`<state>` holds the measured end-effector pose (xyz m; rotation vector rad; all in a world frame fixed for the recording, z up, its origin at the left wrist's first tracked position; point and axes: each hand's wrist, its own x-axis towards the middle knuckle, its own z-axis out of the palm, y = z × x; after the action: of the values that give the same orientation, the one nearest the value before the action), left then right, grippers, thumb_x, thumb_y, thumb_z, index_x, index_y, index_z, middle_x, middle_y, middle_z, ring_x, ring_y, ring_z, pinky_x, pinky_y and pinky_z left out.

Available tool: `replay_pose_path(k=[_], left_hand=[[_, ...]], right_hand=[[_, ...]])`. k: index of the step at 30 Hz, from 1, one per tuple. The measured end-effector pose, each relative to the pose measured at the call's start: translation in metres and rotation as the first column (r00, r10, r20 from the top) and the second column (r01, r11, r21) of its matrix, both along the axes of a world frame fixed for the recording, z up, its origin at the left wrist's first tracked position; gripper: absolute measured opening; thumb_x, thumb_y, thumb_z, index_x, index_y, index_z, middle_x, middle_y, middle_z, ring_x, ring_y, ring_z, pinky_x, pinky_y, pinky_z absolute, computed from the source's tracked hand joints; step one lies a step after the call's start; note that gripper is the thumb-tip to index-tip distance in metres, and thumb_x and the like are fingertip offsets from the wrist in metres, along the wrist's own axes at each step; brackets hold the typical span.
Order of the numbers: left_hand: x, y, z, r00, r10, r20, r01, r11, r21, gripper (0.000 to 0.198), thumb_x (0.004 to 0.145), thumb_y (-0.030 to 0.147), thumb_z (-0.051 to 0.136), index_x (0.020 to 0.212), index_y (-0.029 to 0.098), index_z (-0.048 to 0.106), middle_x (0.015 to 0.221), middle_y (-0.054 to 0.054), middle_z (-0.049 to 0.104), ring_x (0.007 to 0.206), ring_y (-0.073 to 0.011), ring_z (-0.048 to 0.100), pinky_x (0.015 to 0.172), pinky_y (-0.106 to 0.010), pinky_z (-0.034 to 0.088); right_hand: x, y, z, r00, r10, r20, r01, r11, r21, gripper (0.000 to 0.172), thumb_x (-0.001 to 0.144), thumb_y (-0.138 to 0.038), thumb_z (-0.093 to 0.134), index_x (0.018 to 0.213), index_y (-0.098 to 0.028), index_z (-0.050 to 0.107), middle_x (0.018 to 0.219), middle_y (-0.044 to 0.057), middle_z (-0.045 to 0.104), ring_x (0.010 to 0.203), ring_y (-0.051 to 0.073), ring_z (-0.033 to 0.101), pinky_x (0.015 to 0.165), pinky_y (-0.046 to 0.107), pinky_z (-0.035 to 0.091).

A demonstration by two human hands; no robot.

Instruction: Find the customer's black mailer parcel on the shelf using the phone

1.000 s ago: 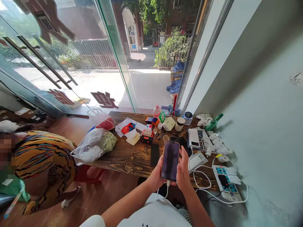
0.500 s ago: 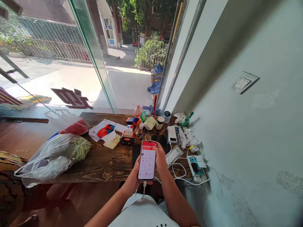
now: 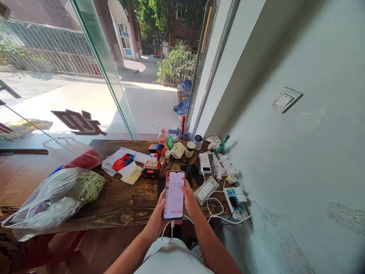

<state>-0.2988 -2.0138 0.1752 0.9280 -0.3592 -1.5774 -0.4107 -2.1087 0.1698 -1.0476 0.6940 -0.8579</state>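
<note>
Between my two hands a smartphone point(image 3: 174, 198) is held upright above the near edge of the wooden table point(image 3: 114, 205). Its lit screen is mostly pale, with red at the top. My left hand point(image 3: 159, 211) wraps round the lower left side of the phone. My right hand point(image 3: 189, 198) grips the right side, and its thumb rests on the screen's upper right part. A white charging cable point(image 3: 172, 225) is plugged into the phone's bottom end. Behind the phone lies a dark flat object point(image 3: 161, 186), partly covered.
Plastic bags with green vegetables point(image 3: 91, 186) fill the table's left side. A small black-and-orange device point(image 3: 151, 169), a lidded jar point(image 3: 190, 149) and papers point(image 3: 131, 173) lie beyond my hands. At right, a power strip point(image 3: 236, 203) with loose cables sits by the wall point(image 3: 285, 171).
The phone's screen has switched from a page of small icons under a red banner to a paler page. My right thumb has moved slightly down the screen. The view has shifted slightly.
</note>
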Motion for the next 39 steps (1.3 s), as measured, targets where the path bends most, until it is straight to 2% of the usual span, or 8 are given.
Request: replay_pose_path(k=[4,8,12,19,24,29,34,39], left_hand=[[0.008,-0.005,-0.003,0.998,0.003,-0.065,-0.003,1.0,-0.006,0.071,0.09,0.042,0.055,0.151,0.042,0.019,0.151,-0.009,0.041,0.112,-0.0313,0.06,0.073,-0.045,0.061],[0.014,-0.008,-0.01,0.988,-0.024,-0.15,0.025,1.0,0.003,0.087,0.079,0.019,0.057,0.152,0.041,0.016,0.148,-0.007,0.046,0.114,-0.0305,0.059,0.079,-0.045,0.06],[0.013,-0.011,-0.012,0.992,-0.029,-0.12,0.035,0.998,0.044,0.103,0.068,0.005,0.056,0.153,0.044,0.013,0.142,-0.004,0.052,0.113,-0.026,0.06,0.085,-0.042,0.059],[0.015,-0.018,-0.013,0.99,-0.037,-0.139,0.043,0.998,0.044,0.105,0.063,0.007,0.055,0.153,0.045,0.014,0.143,-0.002,0.051,0.114,-0.0252,0.059,0.086,-0.042,0.058],[0.017,-0.023,-0.009,0.992,-0.002,-0.126,0.014,0.996,0.093,0.108,0.061,0.007,0.053,0.155,0.038,0.009,0.145,-0.005,0.05,0.12,-0.0269,0.054,0.087,-0.04,0.057],[0.018,-0.026,-0.011,0.991,-0.005,-0.134,0.016,0.996,0.085,0.11,0.061,0.007,0.053,0.155,0.039,0.008,0.146,-0.005,0.05,0.117,-0.0275,0.057,0.081,-0.039,0.058],[0.02,-0.028,-0.016,0.994,-0.016,-0.111,0.022,0.999,0.05,0.107,0.063,0.004,0.053,0.154,0.042,0.012,0.145,-0.002,0.052,0.116,-0.0233,0.059,0.08,-0.03,0.057],[0.02,-0.031,-0.009,0.995,-0.061,-0.077,0.066,0.995,0.069,0.11,0.062,0.002,0.054,0.153,0.046,0.012,0.152,-0.001,0.043,0.115,-0.0242,0.059,0.083,-0.035,0.058]], right_hand=[[-0.012,0.013,-0.01,0.99,0.144,-0.014,-0.144,0.989,-0.018,0.035,0.093,-0.038,0.048,0.125,-0.023,0.053,0.126,0.005,0.064,0.112,0.021,0.06,0.096,0.036,0.047],[-0.014,0.019,-0.017,0.99,0.132,0.05,-0.133,0.991,0.012,0.048,0.084,-0.021,0.05,0.132,-0.024,0.046,0.131,0.004,0.061,0.115,0.021,0.058,0.099,0.036,0.045],[-0.013,0.019,-0.019,0.99,0.118,0.075,-0.122,0.991,0.047,0.057,0.078,-0.015,0.05,0.133,-0.024,0.043,0.131,0.004,0.06,0.116,0.021,0.057,0.096,0.035,0.047],[-0.013,0.013,-0.019,0.994,0.109,-0.007,-0.109,0.994,0.006,0.065,0.071,-0.01,0.048,0.134,-0.024,0.04,0.133,0.005,0.058,0.118,0.02,0.056,0.1,0.037,0.046],[-0.008,0.009,-0.023,0.99,0.066,-0.122,-0.073,0.996,-0.054,0.059,0.078,-0.019,0.06,0.134,-0.024,0.039,0.129,0.007,0.06,0.115,0.021,0.059,0.1,0.038,0.047],[-0.004,0.007,-0.025,0.996,0.037,-0.08,-0.038,0.999,-0.008,0.049,0.082,-0.021,0.053,0.13,-0.023,0.044,0.128,0.007,0.061,0.112,0.021,0.06,0.098,0.039,0.049],[-0.003,0.005,-0.023,0.996,0.061,-0.065,-0.067,0.992,-0.102,0.07,0.068,-0.016,0.068,0.132,-0.024,0.042,0.128,0.007,0.061,0.115,0.023,0.059,0.098,0.038,0.05],[0.003,-0.005,-0.019,1.0,0.008,0.004,-0.008,0.998,0.058,0.044,0.079,-0.033,0.06,0.121,-0.021,0.054,0.117,0.007,0.069,0.105,0.024,0.065,0.089,0.038,0.054]])
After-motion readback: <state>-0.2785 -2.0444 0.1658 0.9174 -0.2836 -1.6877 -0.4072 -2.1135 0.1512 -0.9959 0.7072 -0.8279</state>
